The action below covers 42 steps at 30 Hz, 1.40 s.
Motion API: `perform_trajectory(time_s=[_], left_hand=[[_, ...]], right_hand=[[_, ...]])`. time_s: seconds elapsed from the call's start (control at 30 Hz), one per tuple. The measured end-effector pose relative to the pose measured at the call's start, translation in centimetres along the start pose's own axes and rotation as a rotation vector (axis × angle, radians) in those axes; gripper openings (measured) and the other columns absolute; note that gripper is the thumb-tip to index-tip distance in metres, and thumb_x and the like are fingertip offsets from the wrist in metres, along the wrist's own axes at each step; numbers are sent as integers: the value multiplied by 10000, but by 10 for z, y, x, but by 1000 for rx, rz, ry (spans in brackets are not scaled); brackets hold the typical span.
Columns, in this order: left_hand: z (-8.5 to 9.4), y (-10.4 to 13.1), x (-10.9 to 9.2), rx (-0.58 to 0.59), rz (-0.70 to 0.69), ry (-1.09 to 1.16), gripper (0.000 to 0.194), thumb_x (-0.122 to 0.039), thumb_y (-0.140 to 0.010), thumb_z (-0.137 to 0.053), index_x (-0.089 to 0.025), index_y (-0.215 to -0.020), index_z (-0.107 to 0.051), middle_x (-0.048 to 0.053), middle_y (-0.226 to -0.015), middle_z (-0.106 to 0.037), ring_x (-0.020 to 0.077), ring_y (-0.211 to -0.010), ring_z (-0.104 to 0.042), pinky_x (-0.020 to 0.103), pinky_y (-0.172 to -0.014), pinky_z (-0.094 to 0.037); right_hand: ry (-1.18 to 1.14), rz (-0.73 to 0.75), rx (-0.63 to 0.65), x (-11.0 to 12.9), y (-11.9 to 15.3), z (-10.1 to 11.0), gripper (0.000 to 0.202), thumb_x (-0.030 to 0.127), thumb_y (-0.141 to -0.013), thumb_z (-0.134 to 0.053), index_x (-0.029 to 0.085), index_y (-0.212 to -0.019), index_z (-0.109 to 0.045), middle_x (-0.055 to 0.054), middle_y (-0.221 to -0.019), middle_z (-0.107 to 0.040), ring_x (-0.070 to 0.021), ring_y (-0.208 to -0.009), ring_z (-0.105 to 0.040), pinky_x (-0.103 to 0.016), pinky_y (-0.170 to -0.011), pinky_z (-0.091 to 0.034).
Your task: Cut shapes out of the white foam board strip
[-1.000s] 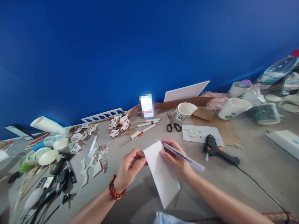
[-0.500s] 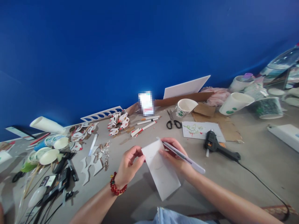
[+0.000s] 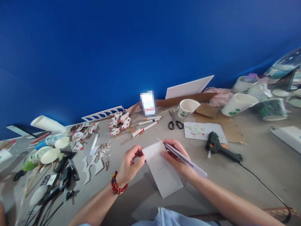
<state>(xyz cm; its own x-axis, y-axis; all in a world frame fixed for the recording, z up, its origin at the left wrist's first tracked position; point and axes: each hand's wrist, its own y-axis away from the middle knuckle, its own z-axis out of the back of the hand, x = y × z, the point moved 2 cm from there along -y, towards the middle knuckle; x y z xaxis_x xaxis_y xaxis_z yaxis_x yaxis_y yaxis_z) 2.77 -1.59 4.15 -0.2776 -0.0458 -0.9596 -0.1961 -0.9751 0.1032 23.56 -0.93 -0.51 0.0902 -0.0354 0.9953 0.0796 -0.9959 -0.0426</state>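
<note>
White card (image 3: pixel 162 169) held over the near middle of a grey table (image 3: pixel 141 197), left hand (image 3: pixel 131 163) pinching its left corner, right hand (image 3: pixel 177 157) gripping it and a cutter (image 3: pixel 188 161), glue gun (image 3: pixel 217 147) right, blue wall (image 3: pixel 141 47) far.

Scissors (image 3: pixel 175 121) left of drawing (image 3: pixel 202 131)

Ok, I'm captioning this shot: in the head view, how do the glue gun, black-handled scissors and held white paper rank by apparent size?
Largest to smallest:
1. White paper
2. Glue gun
3. Black-handled scissors
</note>
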Motion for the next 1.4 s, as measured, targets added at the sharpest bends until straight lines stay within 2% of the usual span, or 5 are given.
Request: perform_trajectory(time_s=[0.4, 0.77, 1.07, 1.23, 1.4], left_hand=[[0, 0, 2, -5, 9, -27, 116, -275, -859, -573, -167, -816, -571, -2, -706, -584, 121, -642, -524, 191, -564, -382], [2, -3, 3, 2, 13, -104, 112, -266, -853, -580, -171, -794, -579, -2, -703, -605, 139, -683, -574, 194, -589, -398], [2, -5, 7, 16, 51, -65, 102, -268, -832, -587, -168, -810, -587, -3, -710, -600, 129, -674, -557, 184, -566, -391], [0, -4, 10, 20, 53, -63, 92, -252, -842, -561, -163, -818, -564, -5, -702, -568, 121, -656, -523, 184, -540, -367], [-1, -4, 12, 21, 47, -65, 85, -243, -840, -549, -165, -806, -549, -11, -682, -546, 114, -626, -488, 183, -517, -342]], right_hand=[[-55, -40, 28, -3, 0, 0, 347, 378, -824, -729, 285, -1136, -609, -32, -1038, -639, -166, -786, -607, -260, -678, -527], [76, 30, 4, 3, 0, 3, 310, 379, -839, -706, 298, -1125, -618, -37, -1097, -640, -174, -799, -608, -265, -685, -524], [162, 105, 20, 8, 1, 3, 292, 342, -841, -698, 296, -1117, -616, -33, -999, -648, -186, -780, -616, -291, -701, -517], [146, 80, 30, 10, 1, 1, 284, 352, -844, -694, 299, -1112, -615, -24, -972, -633, -178, -768, -595, -280, -678, -503], [95, 18, 60, 6, 2, 2, 292, 366, -860, -685, 306, -1133, -600, -33, -1080, -607, -173, -819, -580, -269, -688, -497]])
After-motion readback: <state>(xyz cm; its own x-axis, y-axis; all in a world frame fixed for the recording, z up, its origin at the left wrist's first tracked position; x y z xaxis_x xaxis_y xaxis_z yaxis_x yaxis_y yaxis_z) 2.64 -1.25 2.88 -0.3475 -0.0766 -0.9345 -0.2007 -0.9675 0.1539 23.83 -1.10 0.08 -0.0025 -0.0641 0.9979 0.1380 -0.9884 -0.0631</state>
